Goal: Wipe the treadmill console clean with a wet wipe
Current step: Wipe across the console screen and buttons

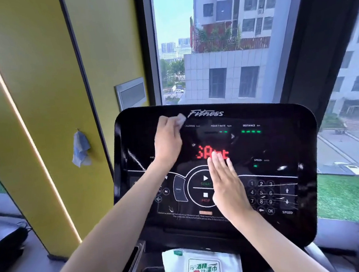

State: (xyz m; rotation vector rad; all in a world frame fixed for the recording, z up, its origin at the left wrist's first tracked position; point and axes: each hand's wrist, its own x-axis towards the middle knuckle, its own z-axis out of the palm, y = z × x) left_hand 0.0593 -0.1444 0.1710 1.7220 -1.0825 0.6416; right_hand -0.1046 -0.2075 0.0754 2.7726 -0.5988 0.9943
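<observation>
Head view, looking down onto the black treadmill console. Near its top left corner, just left of the "Fitness" logo, the left hand, grip clamped on a crumpled white wet wipe. Wipe sticking out past the fingertips and touching the glossy panel, just above the CALORIES label. Lower, toward the middle, the right hand, grip apart, fingers straight and close together, laid flat on the panel. Covering the right part of the round START/STOP control, fingertips reaching the red display. Holding nothing, well apart from the wipe. Just right of this hand, the number keypad. Below the console's lower edge, a white and green pack of wipes. On the yellow wall at left, a blue and white cloth, hanging.
</observation>
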